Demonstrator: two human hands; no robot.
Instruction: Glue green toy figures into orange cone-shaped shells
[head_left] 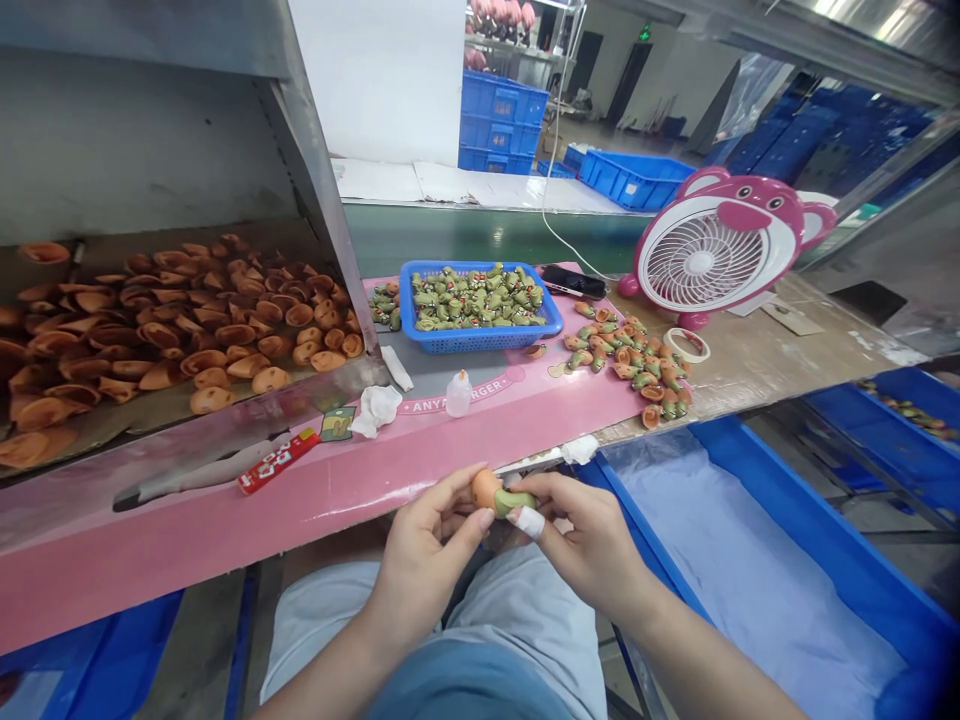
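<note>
Checking the hands first — what has each one got?

Both grips are closed on one small toy [501,494], an orange cap on a green body, held low at the bottom middle of the frame. The left hand [424,555] wraps the orange end, and the right hand [592,535] pinches the green end, with a white bandage [528,520] on one finger.

Where's the toy, exactly?

Just above the near edge of the pink mat [300,505], right over the person's lap.

What's closest to it on the tabletop [765,370]?

A small plastic bottle [458,395] and a crumpled white cloth [377,411] sit up the mat from it, and a red packet [279,460] lies to the left. Farther up, at the center, is a blue basket [480,340] heaped with green toy bodies [472,298].

And the orange pieces?

A big spread of orange caps [195,340] fills the left side, under a metal shelf [142,130]. To the right of the basket there's a loose pile of finished-looking toys [626,365] — orange and green together — beside a roll of tape [687,344] and a pink fan [701,255]. A blue crate [757,540] sits at the lower right.
</note>
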